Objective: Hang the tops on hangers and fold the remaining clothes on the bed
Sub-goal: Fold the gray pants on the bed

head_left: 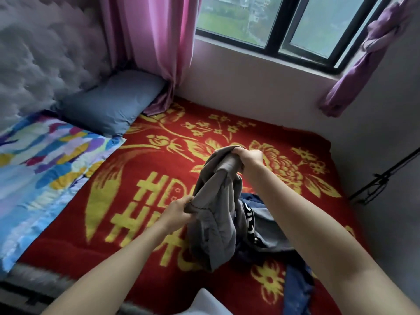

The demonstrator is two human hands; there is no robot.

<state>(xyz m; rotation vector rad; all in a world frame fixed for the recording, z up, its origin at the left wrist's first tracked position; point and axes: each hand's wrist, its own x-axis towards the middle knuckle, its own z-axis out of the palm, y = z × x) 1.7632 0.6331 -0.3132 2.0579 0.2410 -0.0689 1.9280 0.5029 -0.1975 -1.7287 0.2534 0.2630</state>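
Note:
A crumpled grey garment (216,214) hangs above the bed, held by both hands. My left hand (176,212) grips its near lower edge. My right hand (248,159) is closed on its far upper end, lifted higher. Under it, on the red and yellow blanket (141,169), lies a heap of dark blue clothes (268,228) with a black band bearing white letters. A blue piece (297,289) trails toward the near edge. No hanger is in view.
A grey-blue pillow (109,103) and a colourful folded quilt (41,160) lie at the left. Pink curtain (154,42) hangs at the back, a tied purple curtain (368,55) by the window. A black rod (384,176) leans at the right wall.

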